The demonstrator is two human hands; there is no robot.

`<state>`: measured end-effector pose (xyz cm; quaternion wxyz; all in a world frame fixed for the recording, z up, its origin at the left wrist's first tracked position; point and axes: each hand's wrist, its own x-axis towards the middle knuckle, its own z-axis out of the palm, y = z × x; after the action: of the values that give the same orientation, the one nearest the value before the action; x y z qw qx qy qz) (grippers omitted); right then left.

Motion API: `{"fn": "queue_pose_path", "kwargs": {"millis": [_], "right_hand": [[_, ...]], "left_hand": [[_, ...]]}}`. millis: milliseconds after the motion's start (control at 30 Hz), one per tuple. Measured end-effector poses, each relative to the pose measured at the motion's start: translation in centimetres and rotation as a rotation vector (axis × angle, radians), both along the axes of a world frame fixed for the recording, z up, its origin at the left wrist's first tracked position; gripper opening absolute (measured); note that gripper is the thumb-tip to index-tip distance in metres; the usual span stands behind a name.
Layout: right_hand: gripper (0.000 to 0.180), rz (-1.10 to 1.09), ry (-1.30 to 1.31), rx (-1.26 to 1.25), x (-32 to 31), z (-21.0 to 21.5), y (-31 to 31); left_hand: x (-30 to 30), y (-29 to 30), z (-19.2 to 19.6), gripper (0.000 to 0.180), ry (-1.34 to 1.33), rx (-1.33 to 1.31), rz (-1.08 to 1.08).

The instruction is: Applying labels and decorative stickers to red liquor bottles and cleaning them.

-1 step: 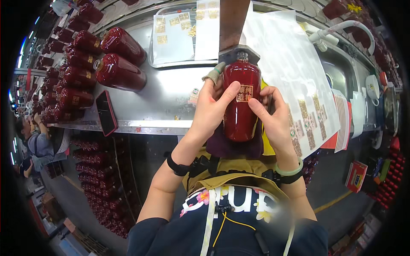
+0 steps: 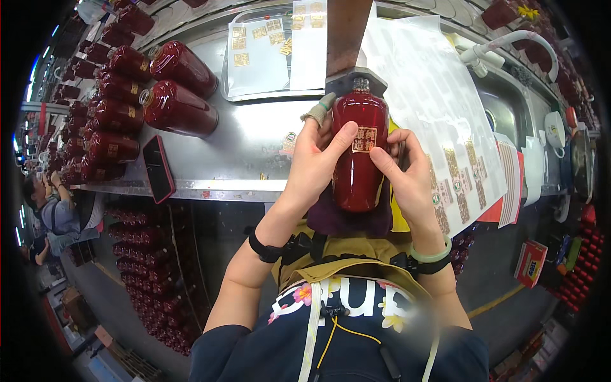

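Between left fingers (image 2: 310,132) and right fingers (image 2: 408,140), grasped red bottle (image 2: 356,175), thumbs (image 2: 345,132) in front; rear contact unclear

Dark-red glass bottle (image 2: 359,181): square gold label (image 2: 366,140) partly covered by left hand (image 2: 315,153); some fingers (image 2: 325,127) hidden behind glass. Flat brown upright post (image 2: 347,32): far end cropped. Navy floral-print shirt (image 2: 251,350): right portion blurred.
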<state>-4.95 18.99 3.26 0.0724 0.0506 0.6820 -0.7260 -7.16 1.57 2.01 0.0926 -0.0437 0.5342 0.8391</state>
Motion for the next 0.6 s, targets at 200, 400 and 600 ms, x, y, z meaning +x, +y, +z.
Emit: {"fn": "queue_pose_path", "kwargs": {"millis": [200,400,600], "right_hand": [[0.035,0.010,0.114,0.195,-0.8,1.3,1.7],[0.048,0.160,0.764,0.736,-3.6,6.1,1.5],[0.050,0.382,0.968,0.862,-6.0,7.2,0.4]], "left_hand": [[0.6,-0.2,0.1,0.083,0.140,-0.125,-0.007],[1.4,0.8,0.0,0.087,0.168,-0.229,0.009],[1.5,0.8,0.2,0.089,0.165,-0.254,0.027]]}}
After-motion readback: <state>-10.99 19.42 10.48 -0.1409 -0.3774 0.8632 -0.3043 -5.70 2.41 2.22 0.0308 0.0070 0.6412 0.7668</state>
